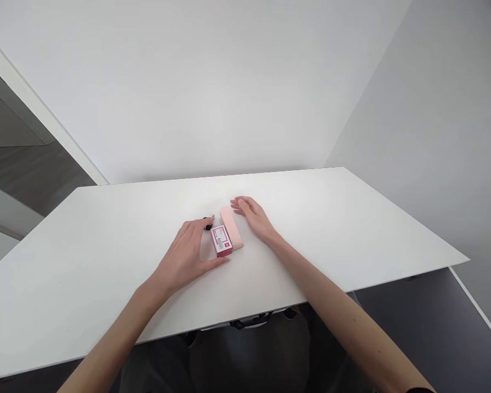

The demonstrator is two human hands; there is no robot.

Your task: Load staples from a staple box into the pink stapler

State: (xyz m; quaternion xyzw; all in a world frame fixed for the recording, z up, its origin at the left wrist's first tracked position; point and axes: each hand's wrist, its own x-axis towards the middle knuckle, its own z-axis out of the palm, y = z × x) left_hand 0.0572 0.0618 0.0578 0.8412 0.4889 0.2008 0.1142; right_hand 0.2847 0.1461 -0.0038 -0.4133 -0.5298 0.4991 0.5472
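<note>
A small red and white box (221,240) lies on the white table (106,262), against a long pale pink object (231,227). My left hand (188,255) curves round the box's left side, thumb at its near end, fingers apart and reaching toward a small black item (208,223) behind the box. Whether the fingers touch the box is unclear. My right hand (251,215) lies flat and open on the table just right of the pink object's far end, fingertips beside it.
Plain white walls stand behind and to the right of the table. The table's near edge runs below my forearms, with a dark floor and chair parts (249,322) under it.
</note>
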